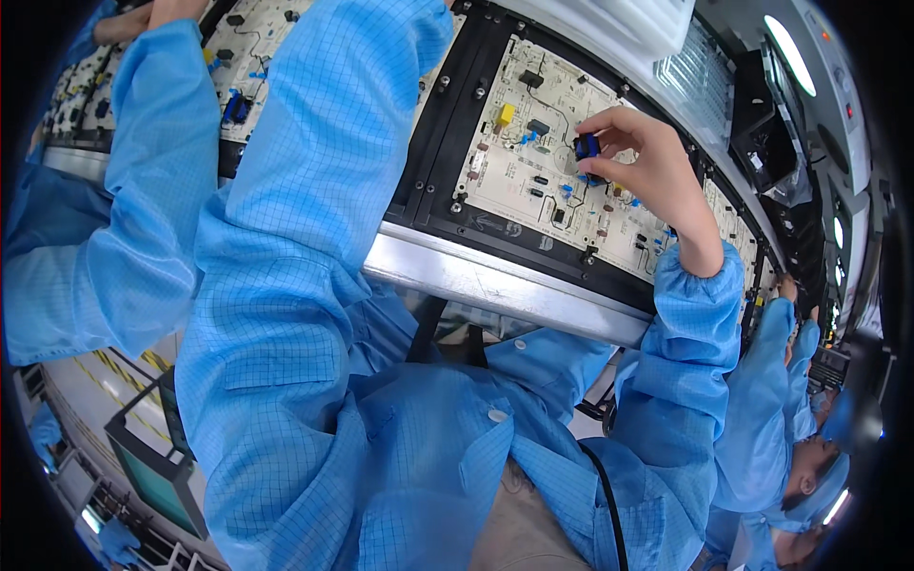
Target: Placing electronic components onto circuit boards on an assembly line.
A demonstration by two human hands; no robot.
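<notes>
My right hand (652, 162) pinches a small dark blue and black block-shaped component (586, 147) between thumb and fingers. It sits at the surface of a cream-coloured circuit board (505, 152); whether it is seated or held just above, I cannot tell. A yellow block component (505, 115), black parts and small blue parts stand on the same board. The board lies in a black frame (433, 162) with screws along it. My left arm (314, 143) reaches up past the top edge, and its hand is out of the picture.
A metal rail (495, 285) runs along the near side of the frame. More circuit boards (257, 57) lie to the left, by a co-worker's blue sleeve (157, 171). A white bin (609, 19) and a clear tray (695, 71) stand beyond. Other workers (762, 409) are at the right.
</notes>
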